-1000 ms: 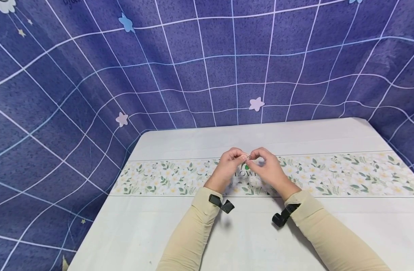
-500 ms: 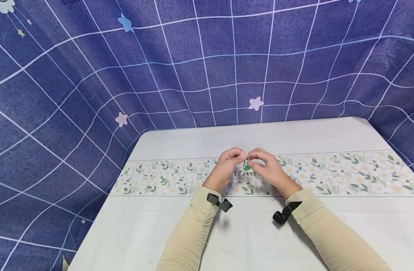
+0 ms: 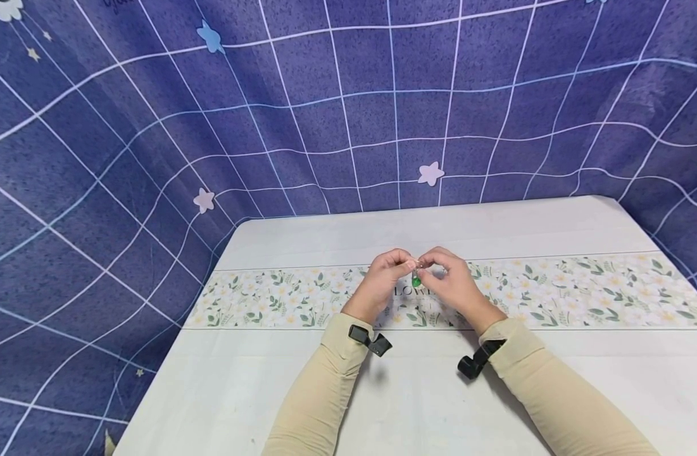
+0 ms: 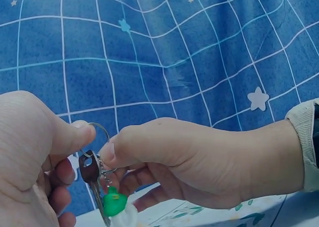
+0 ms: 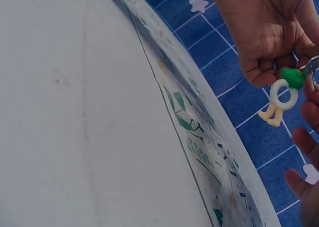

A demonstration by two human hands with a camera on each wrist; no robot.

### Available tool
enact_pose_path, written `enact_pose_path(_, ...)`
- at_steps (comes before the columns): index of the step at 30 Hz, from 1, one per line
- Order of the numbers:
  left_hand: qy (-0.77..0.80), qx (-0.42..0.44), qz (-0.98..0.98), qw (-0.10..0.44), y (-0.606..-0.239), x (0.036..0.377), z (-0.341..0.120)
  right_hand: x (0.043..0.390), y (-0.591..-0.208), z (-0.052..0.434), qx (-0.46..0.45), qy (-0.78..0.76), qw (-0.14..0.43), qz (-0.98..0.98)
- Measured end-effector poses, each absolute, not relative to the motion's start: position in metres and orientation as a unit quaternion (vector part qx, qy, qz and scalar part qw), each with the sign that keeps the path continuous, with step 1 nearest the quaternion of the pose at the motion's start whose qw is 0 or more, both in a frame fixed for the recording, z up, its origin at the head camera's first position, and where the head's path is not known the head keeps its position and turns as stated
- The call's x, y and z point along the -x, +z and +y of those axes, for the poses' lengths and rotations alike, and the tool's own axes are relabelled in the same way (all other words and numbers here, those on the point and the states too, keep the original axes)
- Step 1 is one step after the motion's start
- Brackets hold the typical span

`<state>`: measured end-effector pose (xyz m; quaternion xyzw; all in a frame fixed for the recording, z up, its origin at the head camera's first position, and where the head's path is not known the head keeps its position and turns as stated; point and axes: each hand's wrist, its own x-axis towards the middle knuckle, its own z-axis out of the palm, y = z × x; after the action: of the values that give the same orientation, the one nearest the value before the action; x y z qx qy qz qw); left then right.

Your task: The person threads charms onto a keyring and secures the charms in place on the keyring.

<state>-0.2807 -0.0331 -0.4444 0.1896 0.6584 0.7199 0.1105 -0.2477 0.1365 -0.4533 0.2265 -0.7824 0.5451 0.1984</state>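
A metal key ring (image 4: 102, 129) is held between both hands above the table. My left hand (image 3: 380, 283) pinches the ring with its thumb. From the other side my right hand (image 3: 454, 282) pinches it with thumb and forefinger. A dark-headed key (image 4: 90, 172) hangs from the ring. Beside the key, on a short chain, dangles a charm (image 5: 284, 94) with a green top, a white ring-shaped body and yellow feet. In the head view only its green part (image 3: 416, 279) shows clearly, small between the hands. Fingers partly cover the ring in the wrist views.
The white table (image 3: 433, 392) carries a floral printed band (image 3: 280, 299) across its middle, with lettering under the hands. A dark blue curtain (image 3: 325, 114) with a grid and stars hangs behind and to the left. Black wrist cameras sit on both cuffs.
Both hands stay in nearly the same place while the right fingertips shift slightly at the ring. The green charm shows more plainly below the fingers than a second ago.
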Motion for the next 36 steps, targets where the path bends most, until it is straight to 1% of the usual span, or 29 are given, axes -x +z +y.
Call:
enact_pose_path(4,0.719,-0.180,0.663,0.102,-0.444,0.281,-0.033,0.243,-0.446,0.135,-0.214,0.559,0.180,-0.781)
enact_pose_path(11,0.720,-0.173,0.665,0.091,-0.440,0.280,-0.034,0.243,-0.447,0.136,-0.207,0.563,0.143,-0.787)
enact_pose_path(16,0.720,-0.166,0.669,0.079,-0.437,0.279,-0.034,0.255,-0.469,0.142,-0.217,0.570,0.105,-0.785)
enact_pose_path(19,0.725,-0.156,0.667,0.071,-0.435,0.279,-0.035,0.263,-0.483,0.146,-0.237,0.578,0.093,-0.776)
enact_pose_path(25,0.736,-0.148,0.658,0.065,-0.430,0.277,-0.036,0.268,-0.494,0.149,-0.297,0.570,0.094,-0.760)
enact_pose_path(29,0.738,-0.150,0.655,0.063,-0.428,0.277,-0.037,0.268,-0.497,0.147,-0.302,0.544,0.100,-0.776)
enact_pose_path(32,0.738,-0.152,0.654,0.061,-0.426,0.277,-0.039,0.264,-0.493,0.143,-0.288,0.540,0.101,-0.785)
enact_pose_path(36,0.738,-0.154,0.654,0.062,-0.424,0.277,-0.040,0.252,-0.475,0.137,-0.288,0.542,0.112,-0.782)
